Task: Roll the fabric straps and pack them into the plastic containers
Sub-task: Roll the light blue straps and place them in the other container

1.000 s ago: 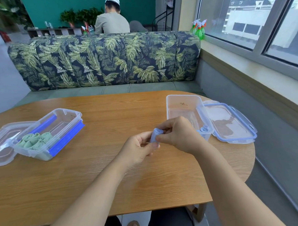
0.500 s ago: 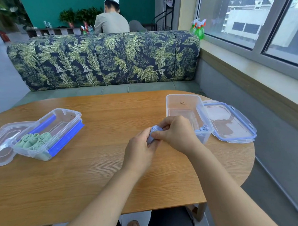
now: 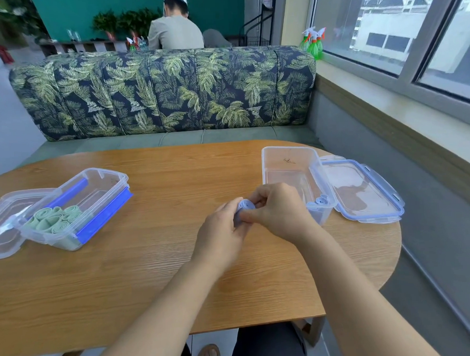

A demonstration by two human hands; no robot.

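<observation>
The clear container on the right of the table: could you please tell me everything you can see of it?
The container is a clear plastic rectangular box, upright and open on the wooden table. One rolled pale blue strap stands in its near right corner; otherwise it looks empty. Its blue-rimmed lid lies flat beside it on the right.

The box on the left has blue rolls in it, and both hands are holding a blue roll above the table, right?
Not quite. The rolls in the box on the left are green, not blue; the head view shows it. The rest holds: the left hand and the right hand hold a blue roll above the table.
</observation>
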